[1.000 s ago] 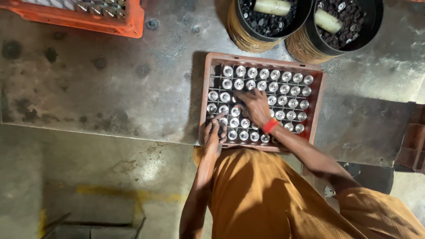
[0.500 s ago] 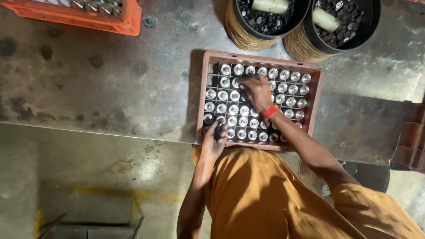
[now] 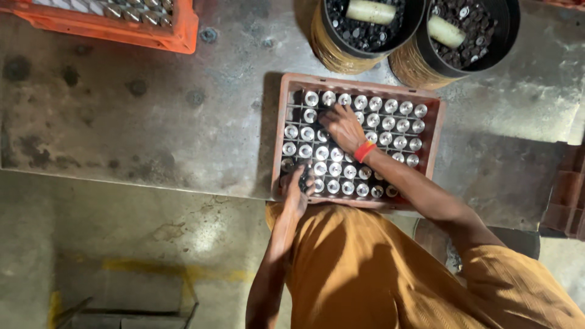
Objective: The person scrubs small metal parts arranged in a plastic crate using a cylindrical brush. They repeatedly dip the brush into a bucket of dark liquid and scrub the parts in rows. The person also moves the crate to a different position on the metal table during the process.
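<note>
A brown plastic crate point(image 3: 436, 131) stands on the concrete floor, its cells filled with upright bottles point(image 3: 402, 125) with silver caps. My right hand point(image 3: 342, 127), with a red band at the wrist, lies with spread fingers on the caps in the crate's far left part. My left hand point(image 3: 297, 187) is at the crate's near left corner. Its fingers curl around the top of a bottle point(image 3: 304, 172) there. My orange clothing hides the crate's near edge.
Two black buckets point(image 3: 329, 42) point(image 3: 509, 45) of dark bottle caps, each with a pale cylinder on top, stand just beyond the crate. An orange crate point(image 3: 183, 33) of bottles is at the far left. Reddish crates point(image 3: 567, 201) stand at the right edge.
My right hand has slid from the crate's middle toward its far left cells. My left hand has shifted slightly right along the near left corner onto a bottle top.
</note>
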{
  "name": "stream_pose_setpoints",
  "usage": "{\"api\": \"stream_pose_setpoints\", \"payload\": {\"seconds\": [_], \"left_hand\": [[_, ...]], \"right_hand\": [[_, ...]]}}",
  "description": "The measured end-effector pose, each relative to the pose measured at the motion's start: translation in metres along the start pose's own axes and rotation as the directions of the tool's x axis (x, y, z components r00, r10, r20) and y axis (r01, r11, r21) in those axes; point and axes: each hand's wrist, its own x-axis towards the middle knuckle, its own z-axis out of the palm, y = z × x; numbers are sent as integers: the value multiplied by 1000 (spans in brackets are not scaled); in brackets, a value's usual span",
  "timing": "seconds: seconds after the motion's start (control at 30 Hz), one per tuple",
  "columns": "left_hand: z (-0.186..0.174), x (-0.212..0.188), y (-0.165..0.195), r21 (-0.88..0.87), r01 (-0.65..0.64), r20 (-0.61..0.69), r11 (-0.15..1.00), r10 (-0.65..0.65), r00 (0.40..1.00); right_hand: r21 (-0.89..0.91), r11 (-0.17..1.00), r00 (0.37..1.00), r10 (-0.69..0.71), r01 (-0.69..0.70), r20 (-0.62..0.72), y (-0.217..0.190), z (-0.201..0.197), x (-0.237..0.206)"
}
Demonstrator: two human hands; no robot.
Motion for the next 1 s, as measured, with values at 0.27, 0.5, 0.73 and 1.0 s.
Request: {"api": "stream_pose_setpoints", "payload": {"seconds": [0.27, 0.5, 0.73, 1.0], "left_hand": [[16, -14, -5, 330, -160, -71, 930, 194, 978], [9, -20, -14, 164, -56, -127, 985, 77, 989], [-18, -15, -2, 107, -118, -143, 987, 133, 981], [-18, -17, 2, 75, -160, -87, 984, 166, 982]], "right_hand": [[875, 367, 913, 366, -317, 177, -70, -19, -59], [780, 296, 734, 615, -552, 287, -53, -8, -55], [149, 963, 951, 249, -223, -185, 25, -11, 14], [83, 975, 975, 211, -205, -71, 22, -16, 21]]}}
